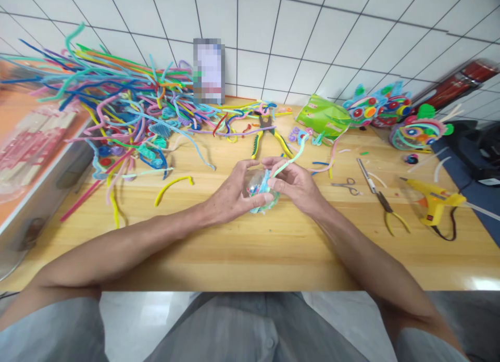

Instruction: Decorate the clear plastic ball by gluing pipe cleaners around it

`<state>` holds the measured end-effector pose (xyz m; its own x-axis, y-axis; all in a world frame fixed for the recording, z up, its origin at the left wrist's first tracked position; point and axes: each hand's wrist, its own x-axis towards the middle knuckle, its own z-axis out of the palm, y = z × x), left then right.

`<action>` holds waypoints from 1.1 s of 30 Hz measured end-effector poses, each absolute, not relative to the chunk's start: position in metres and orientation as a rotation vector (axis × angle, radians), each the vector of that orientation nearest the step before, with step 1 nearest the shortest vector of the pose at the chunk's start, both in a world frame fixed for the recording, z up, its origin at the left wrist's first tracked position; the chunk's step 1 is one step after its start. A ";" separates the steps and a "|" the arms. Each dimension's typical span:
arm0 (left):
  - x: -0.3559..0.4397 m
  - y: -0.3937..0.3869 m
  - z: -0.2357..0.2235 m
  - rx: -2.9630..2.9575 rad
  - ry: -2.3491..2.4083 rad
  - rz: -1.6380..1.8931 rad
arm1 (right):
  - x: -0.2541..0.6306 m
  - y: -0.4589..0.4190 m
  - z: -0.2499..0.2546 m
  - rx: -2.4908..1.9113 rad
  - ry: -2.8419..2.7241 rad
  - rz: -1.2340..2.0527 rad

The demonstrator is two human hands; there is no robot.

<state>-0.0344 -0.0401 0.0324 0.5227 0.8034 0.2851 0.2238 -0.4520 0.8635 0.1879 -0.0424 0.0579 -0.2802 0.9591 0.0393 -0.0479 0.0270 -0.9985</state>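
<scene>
Near the middle of the table my left hand (235, 193) is curled around a small clear, rounded object (255, 182) with blue and green fuzzy strands on it. Its thumb presses on the near side. My right hand (295, 185) is closed at the object's right side, thumb and fingers pinching a light green pipe cleaner (291, 156). The strand's free end sticks up toward the back right. My fingers partly hide the object. Just behind my hands lie pliers (266, 130) with yellow and black handles, their jaws pointing to the wall.
A heap of coloured pipe cleaners (128, 101) fills the back left. Small scissors (346, 185), a second pair of pliers (385, 206) and a yellow glue gun (433, 198) lie to the right. Behind them stand decorated figures (416, 133) and a green packet (324, 117).
</scene>
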 end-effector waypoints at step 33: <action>-0.033 -0.035 0.028 2.198 0.733 1.013 | 0.191 -0.041 0.068 -1.042 -1.407 1.346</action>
<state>-0.0329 -0.0355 0.0279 0.5553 0.6886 0.4664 0.2273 -0.6651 0.7113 0.1913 -0.0415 0.0682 -0.2401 0.9693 0.0534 -0.0104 0.0524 -0.9986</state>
